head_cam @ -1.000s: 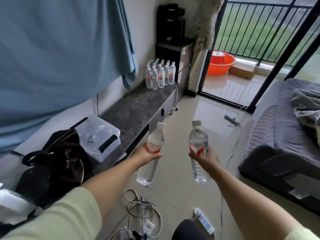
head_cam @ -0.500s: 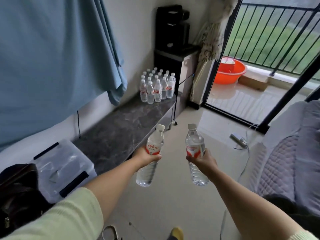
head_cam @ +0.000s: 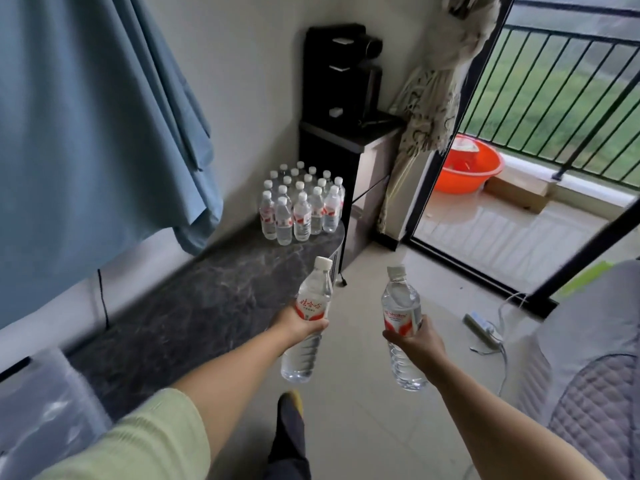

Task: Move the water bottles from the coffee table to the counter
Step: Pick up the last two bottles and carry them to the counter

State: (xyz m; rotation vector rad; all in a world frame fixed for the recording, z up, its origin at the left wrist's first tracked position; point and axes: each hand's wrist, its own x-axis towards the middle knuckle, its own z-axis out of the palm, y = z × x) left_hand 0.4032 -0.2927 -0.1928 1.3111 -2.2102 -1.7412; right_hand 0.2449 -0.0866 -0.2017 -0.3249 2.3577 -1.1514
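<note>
While both arms were stretched out over the tiled floor (head_cam: 363,410), a bottle was gripped in each hand. The left hand (head_cam: 294,325) was wrapped round the left bottle (head_cam: 310,313) at its label, tilted slightly, just beside the dark marble desk (head_cam: 194,306). The right bottle (head_cam: 401,320) was clasped mid-body by the right hand (head_cam: 415,342). A cluster of bottles (head_cam: 301,206) was seen standing at the desk's far end.
</note>
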